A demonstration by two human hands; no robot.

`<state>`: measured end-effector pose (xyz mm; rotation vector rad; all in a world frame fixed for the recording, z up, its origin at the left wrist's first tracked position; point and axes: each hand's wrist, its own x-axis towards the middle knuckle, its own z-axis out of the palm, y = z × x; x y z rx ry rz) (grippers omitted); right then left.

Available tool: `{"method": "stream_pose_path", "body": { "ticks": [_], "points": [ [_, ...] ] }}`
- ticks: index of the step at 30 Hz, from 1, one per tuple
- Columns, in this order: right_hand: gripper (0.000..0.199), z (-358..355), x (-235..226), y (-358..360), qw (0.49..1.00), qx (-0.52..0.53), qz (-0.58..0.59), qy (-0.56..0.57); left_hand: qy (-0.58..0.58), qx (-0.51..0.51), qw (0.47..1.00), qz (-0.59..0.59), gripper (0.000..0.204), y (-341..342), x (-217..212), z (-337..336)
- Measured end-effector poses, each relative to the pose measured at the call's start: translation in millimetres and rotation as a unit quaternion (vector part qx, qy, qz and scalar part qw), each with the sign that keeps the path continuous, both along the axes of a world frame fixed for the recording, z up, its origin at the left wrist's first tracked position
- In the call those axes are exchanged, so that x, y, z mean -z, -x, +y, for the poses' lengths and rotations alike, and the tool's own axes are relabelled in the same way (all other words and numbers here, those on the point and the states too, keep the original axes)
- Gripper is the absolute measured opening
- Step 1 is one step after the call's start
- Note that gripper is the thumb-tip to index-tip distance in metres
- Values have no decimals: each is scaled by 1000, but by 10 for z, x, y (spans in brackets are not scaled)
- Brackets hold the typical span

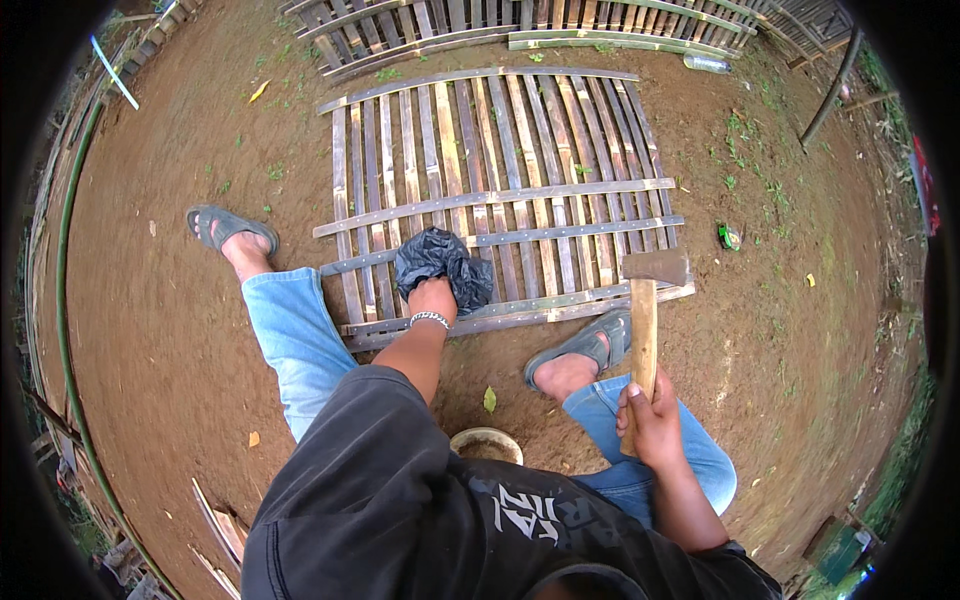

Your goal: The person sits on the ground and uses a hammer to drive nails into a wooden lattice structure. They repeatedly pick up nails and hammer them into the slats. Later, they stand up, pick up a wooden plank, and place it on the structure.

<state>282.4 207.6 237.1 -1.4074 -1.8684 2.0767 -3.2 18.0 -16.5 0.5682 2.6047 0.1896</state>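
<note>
My left hand (434, 297) reaches into a crumpled black plastic bag (440, 258) on the near part of a slatted bamboo panel (497, 200). The bag hides its fingers, so I cannot see what they do. A bracelet circles that wrist. Closed round the wooden handle of a hatchet (643, 330), my right hand (655, 422) holds it upright beside my right knee. The hatchet's dark metal head overlaps the panel's near right corner in view. The panel lies flat on the soil, its slats fastened to several cross strips.
Beyond the panel stands more bamboo slatting (520, 22). A clear plastic bottle (707, 64) lies at the far right. A small green packet (730, 237) is right of the panel. A pale bowl (487, 444) sits between my legs. Along the left runs a green hose (68, 260).
</note>
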Motion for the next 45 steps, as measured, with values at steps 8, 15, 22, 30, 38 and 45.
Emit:
{"method": "stream_pose_path", "body": {
  "ticks": [8,15,22,30,38,45],
  "points": [
    [42,141,77,134,998,14,37,38,6,-10,1000,-20,21,3,-45,-12],
    [46,176,131,70,997,21,38,70,-64,-66,996,-9,21,-77,-149,27],
    [48,139,168,46,996,-1,53,66,-74,-113,991,1,17,-39,-220,5],
    [44,117,220,76,996,10,64,61,-146,-107,983,4,14,-38,-329,-110],
    [54,82,225,12,994,15,68,85,-227,-143,963,-20,18,-21,-95,-303],
    [49,-36,97,89,996,22,54,72,-341,-262,900,-79,20,-13,29,-418]
  ]
}}
